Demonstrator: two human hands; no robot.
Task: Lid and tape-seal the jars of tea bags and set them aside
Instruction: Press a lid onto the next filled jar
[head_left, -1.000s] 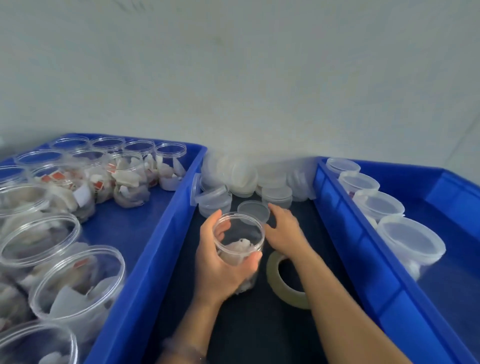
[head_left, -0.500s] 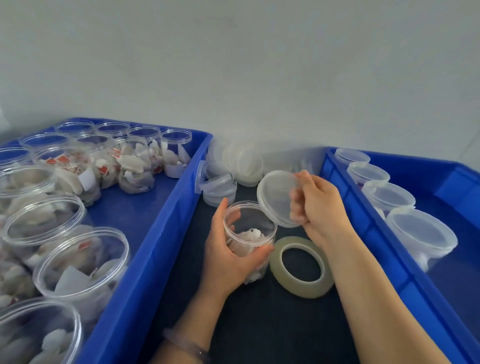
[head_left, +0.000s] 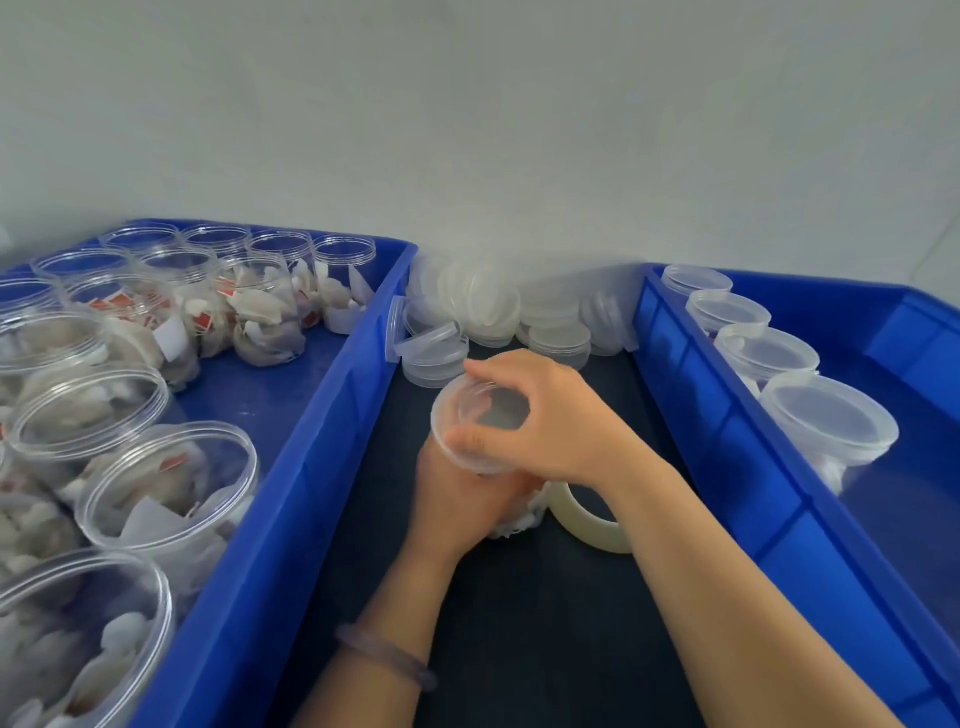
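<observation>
A clear jar of tea bags (head_left: 514, 512) stands on the dark mat between two blue bins, mostly hidden by my hands. My left hand (head_left: 457, 499) grips its side from below. A translucent lid (head_left: 480, 421) sits on the jar's mouth, and my right hand (head_left: 550, 421) curls over it, fingers and thumb round its rim. A roll of clear tape (head_left: 587, 525) lies flat on the mat just right of the jar, partly under my right wrist.
The left blue bin (head_left: 291, 499) holds several open jars of tea bags (head_left: 166, 483). The right blue bin (head_left: 769, 519) holds several lidded jars (head_left: 826, 421) in a row. Loose lids (head_left: 483, 306) are piled against the wall at the back of the mat.
My right hand picked a lid from the pile, carried it over, and now holds it down on the jar's mouth. My left hand kept its grip on the jar.
</observation>
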